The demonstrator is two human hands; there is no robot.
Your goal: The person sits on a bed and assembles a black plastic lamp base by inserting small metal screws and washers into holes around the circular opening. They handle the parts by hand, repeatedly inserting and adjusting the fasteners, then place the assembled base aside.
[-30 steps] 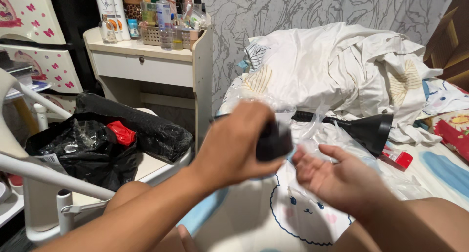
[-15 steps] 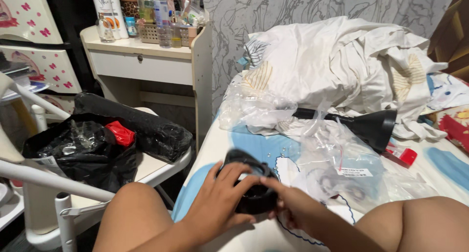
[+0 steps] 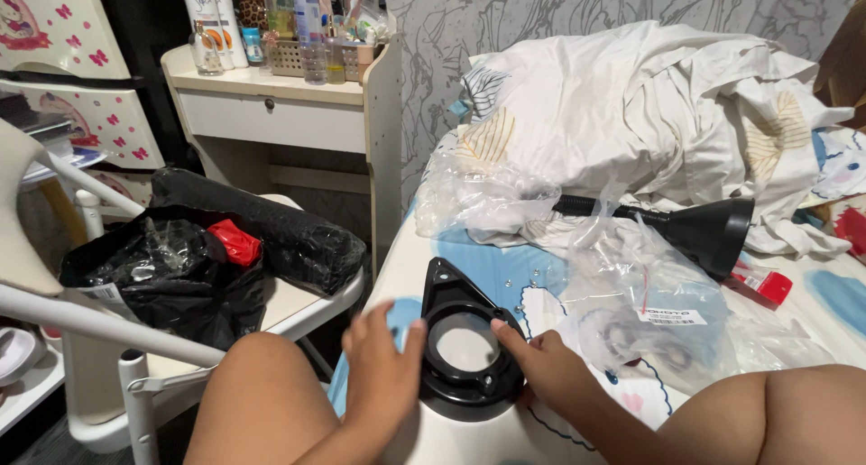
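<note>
A black plastic ring-shaped part [image 3: 460,343] with a pointed bracket end lies flat on the bed sheet near the bed's front edge. My left hand [image 3: 383,366] rests against its left rim, fingers spread. On its right rim sits my right hand [image 3: 546,368], with the thumb pressing on the ring's inner edge. Both hands steady the part on the mattress. Just right of it lie crumpled clear plastic bags [image 3: 645,307] with a white label. Behind them a black funnel-shaped piece with a long stem [image 3: 695,226] lies on its side.
A heap of white bedding [image 3: 649,113] fills the back of the bed. A small red box [image 3: 762,285] lies at the right. To the left, a white chair [image 3: 289,307] carries black plastic bags [image 3: 180,257]. A cream nightstand [image 3: 280,113] holds bottles.
A second ago my left hand held the black part raised in the air. It came down, and now the part lies flat on the bed with both hands on its rim.
</note>
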